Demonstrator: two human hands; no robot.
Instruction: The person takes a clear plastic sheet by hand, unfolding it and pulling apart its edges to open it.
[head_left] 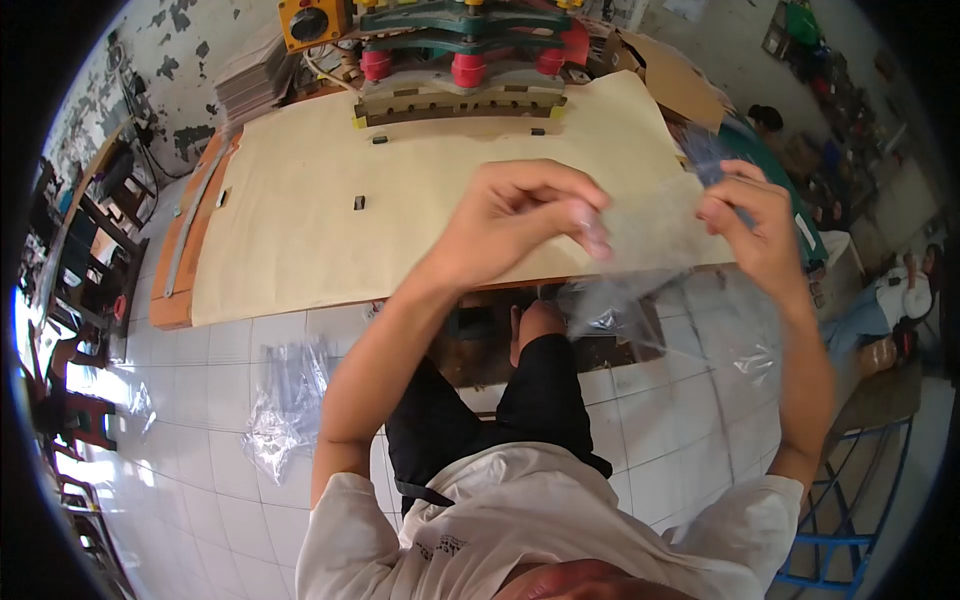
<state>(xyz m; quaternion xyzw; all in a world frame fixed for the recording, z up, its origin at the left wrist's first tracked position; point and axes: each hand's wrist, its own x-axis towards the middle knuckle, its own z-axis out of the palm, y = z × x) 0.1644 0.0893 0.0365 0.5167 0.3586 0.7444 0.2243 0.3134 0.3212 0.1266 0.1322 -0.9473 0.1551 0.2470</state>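
Observation:
A clear plastic sheet or bag (655, 225), blurred by motion, hangs between my two hands above the front right part of the paper-covered table (290, 230). My left hand (535, 215) is closed, thumb and fingers pinched together at the plastic's left edge. On the other side my right hand (750, 215) has its fingers curled closed on the plastic's right edge. More transparent film trails down below both hands, in front of the table edge.
A green machine (465, 45) with red parts stands at the table's back. Small black blocks (360, 202) and a metal ruler (190, 235) lie on the table. Clear plastic (290, 400) lies on the floor at left. A seated person (905, 295) is at far right.

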